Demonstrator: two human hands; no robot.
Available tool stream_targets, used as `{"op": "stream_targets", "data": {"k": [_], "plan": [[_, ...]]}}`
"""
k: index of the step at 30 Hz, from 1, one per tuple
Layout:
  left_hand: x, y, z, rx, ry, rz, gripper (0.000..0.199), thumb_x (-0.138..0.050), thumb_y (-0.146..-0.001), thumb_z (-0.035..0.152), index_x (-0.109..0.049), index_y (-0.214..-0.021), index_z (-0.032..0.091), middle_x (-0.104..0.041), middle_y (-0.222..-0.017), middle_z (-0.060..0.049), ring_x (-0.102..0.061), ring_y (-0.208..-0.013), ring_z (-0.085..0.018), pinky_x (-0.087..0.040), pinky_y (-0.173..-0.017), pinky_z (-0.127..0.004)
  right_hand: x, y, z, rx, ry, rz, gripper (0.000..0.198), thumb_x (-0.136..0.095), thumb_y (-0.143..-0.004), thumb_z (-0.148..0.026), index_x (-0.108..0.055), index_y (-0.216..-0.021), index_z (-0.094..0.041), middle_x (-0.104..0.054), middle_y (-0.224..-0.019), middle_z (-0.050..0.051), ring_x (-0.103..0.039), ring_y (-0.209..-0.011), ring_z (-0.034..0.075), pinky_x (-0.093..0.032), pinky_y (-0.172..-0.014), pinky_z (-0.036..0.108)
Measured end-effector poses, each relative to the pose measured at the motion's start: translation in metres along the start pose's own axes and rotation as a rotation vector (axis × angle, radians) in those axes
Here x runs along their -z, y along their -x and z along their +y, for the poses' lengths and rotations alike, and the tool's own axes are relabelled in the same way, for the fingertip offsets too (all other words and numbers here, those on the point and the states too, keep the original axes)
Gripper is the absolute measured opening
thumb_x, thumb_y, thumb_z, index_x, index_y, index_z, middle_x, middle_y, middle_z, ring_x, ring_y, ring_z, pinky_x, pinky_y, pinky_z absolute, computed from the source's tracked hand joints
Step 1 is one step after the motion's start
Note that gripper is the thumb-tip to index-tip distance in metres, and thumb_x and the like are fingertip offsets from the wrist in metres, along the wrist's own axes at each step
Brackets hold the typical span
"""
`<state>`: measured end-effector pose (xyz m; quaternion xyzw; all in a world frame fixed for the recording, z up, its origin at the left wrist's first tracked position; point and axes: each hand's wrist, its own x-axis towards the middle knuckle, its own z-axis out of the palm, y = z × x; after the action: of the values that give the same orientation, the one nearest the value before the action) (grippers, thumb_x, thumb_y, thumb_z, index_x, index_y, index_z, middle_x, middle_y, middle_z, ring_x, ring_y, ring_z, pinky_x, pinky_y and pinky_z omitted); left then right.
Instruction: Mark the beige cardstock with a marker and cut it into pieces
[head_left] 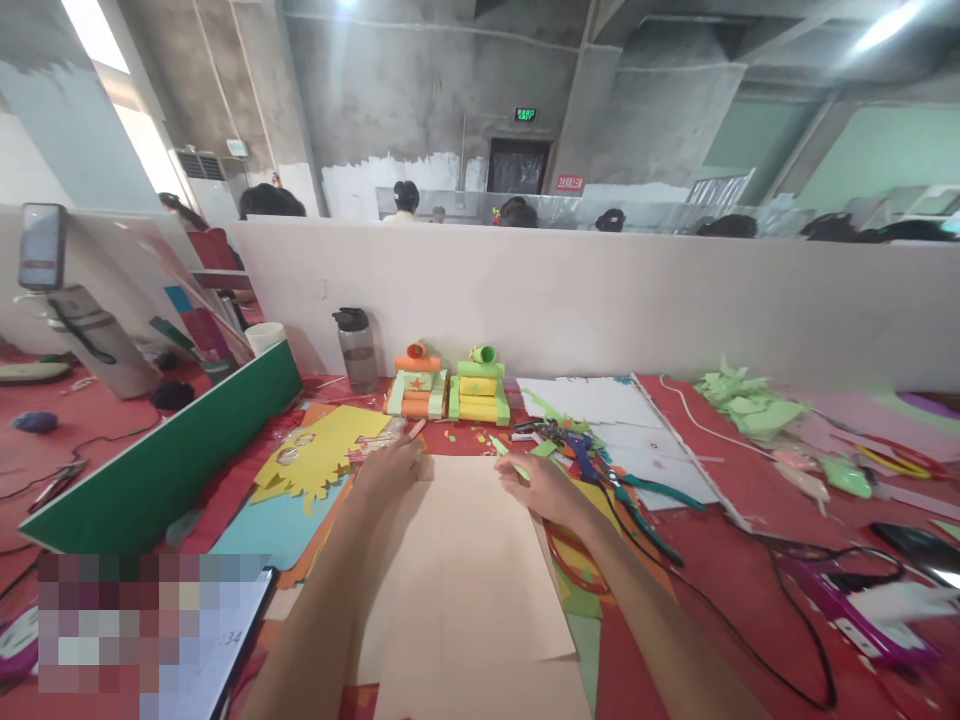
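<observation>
Large cream-coloured sheets of paper (465, 590) lie in front of me, with fold lines or edges running down them. My left hand (391, 462) rests at the upper left corner, fingers stretched forward over the paper's edge. At the upper right edge is my right hand (536, 485), its fingers bent together around a slim light green pen-like stick (498, 446), partly hidden by the fingers. Just beyond the paper stand two paper tank models, an orange and pale green one (417, 385) and a green and yellow one (480, 388).
Yellow cut paper (322, 455) and blue paper (277, 520) lie left, beside a green board (165, 470). Teal-handled pliers (645, 500), scissors and cables sit right. A bottle (356, 350) stands against the white partition (562, 300). A tablet-like screen (225, 650) is at lower left.
</observation>
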<state>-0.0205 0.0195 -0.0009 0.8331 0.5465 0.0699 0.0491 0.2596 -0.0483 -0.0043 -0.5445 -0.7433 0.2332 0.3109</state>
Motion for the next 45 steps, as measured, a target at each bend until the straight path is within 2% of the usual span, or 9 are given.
{"op": "stream_targets", "data": {"k": [6,11,14,17,23,26,31,39,45], "plan": [[-0.008,-0.005,0.018,0.066,-0.110,0.030,0.030,-0.039,-0.094,0.022,-0.065,-0.109,0.018,-0.067,-0.115,-0.016,-0.069,-0.090,-0.030,-0.047,-0.070,-0.036,0.003,-0.001,-0.001,-0.021,-0.179,0.103,0.030,-0.051,-0.095,-0.040,-0.069,-0.115,-0.027,-0.075,-0.098,0.007,-0.071,-0.094,0.026,-0.054,-0.078,0.036],[-0.008,-0.006,0.019,0.066,-0.140,0.046,0.032,-0.039,-0.093,0.022,-0.063,-0.113,0.019,-0.068,-0.114,-0.015,-0.069,-0.091,-0.028,-0.047,-0.069,-0.033,0.001,-0.003,0.004,-0.105,-0.473,0.175,0.045,-0.056,-0.091,-0.055,-0.063,-0.125,-0.026,-0.076,-0.092,0.006,-0.069,-0.089,0.024,-0.059,-0.067,0.033],[-0.010,-0.006,0.017,0.054,-0.146,0.045,0.032,-0.039,-0.092,0.021,-0.062,-0.113,0.020,-0.066,-0.120,-0.015,-0.069,-0.092,-0.027,-0.046,-0.067,-0.032,0.002,-0.005,0.008,-0.079,-0.509,0.182,0.048,-0.056,-0.092,-0.056,-0.063,-0.126,-0.023,-0.076,-0.085,0.006,-0.067,-0.081,0.021,-0.057,-0.070,0.033],[-0.013,-0.008,0.016,0.065,-0.144,0.040,0.029,-0.040,-0.093,0.023,-0.062,-0.111,0.021,-0.064,-0.121,-0.014,-0.069,-0.092,-0.026,-0.046,-0.066,-0.031,0.003,-0.006,0.011,-0.032,-0.513,0.139,0.048,-0.052,-0.094,-0.056,-0.067,-0.122,-0.020,-0.076,-0.083,0.007,-0.067,-0.076,0.020,-0.053,-0.070,0.032],[-0.011,-0.011,0.018,0.087,-0.131,0.016,0.023,-0.044,-0.093,0.021,-0.063,-0.107,0.022,-0.067,-0.114,-0.011,-0.068,-0.096,-0.025,-0.047,-0.068,-0.030,0.003,-0.004,0.008,-0.044,-0.363,0.100,0.040,-0.054,-0.094,-0.053,-0.069,-0.119,-0.025,-0.077,-0.096,0.007,-0.072,-0.087,0.024,-0.053,-0.075,0.033],[-0.009,-0.011,0.020,0.101,-0.127,0.028,0.032,-0.043,-0.094,0.020,-0.059,-0.121,0.023,-0.067,-0.115,-0.012,-0.068,-0.097,-0.026,-0.048,-0.071,-0.032,0.002,-0.002,0.004,-0.010,-0.166,0.078,0.032,-0.052,-0.096,-0.046,-0.070,-0.117,-0.029,-0.076,-0.104,0.005,-0.072,-0.090,0.025,-0.052,-0.080,0.035],[-0.014,-0.013,0.021,0.119,-0.126,0.068,0.053,-0.041,-0.097,0.026,-0.035,-0.149,0.018,-0.065,-0.118,-0.017,-0.068,-0.098,-0.030,-0.050,-0.074,-0.035,0.001,0.000,0.000,0.064,-0.055,0.006,0.024,-0.059,-0.090,-0.031,-0.073,-0.110,-0.028,-0.074,-0.114,0.005,-0.067,-0.106,0.027,-0.047,-0.092,0.037],[-0.014,-0.010,0.016,0.037,-0.151,0.119,0.043,-0.032,-0.098,0.015,-0.046,-0.138,0.015,-0.057,-0.130,-0.019,-0.064,-0.106,-0.027,-0.047,-0.075,-0.031,-0.007,-0.001,0.000,0.059,0.010,-0.014,0.037,-0.067,-0.082,-0.023,-0.068,-0.119,-0.031,-0.074,-0.109,0.004,-0.066,-0.104,0.027,-0.045,-0.091,0.038],[-0.004,-0.003,0.018,0.018,-0.134,0.157,0.034,-0.026,-0.103,0.025,-0.054,-0.118,0.015,-0.063,-0.111,-0.016,-0.066,-0.091,-0.025,-0.041,-0.062,-0.030,-0.010,-0.004,-0.006,-0.024,-0.058,0.062,0.020,-0.068,-0.080,-0.025,-0.067,-0.101,-0.025,-0.074,-0.103,0.004,-0.068,-0.095,0.024,-0.046,-0.085,0.033]]}}
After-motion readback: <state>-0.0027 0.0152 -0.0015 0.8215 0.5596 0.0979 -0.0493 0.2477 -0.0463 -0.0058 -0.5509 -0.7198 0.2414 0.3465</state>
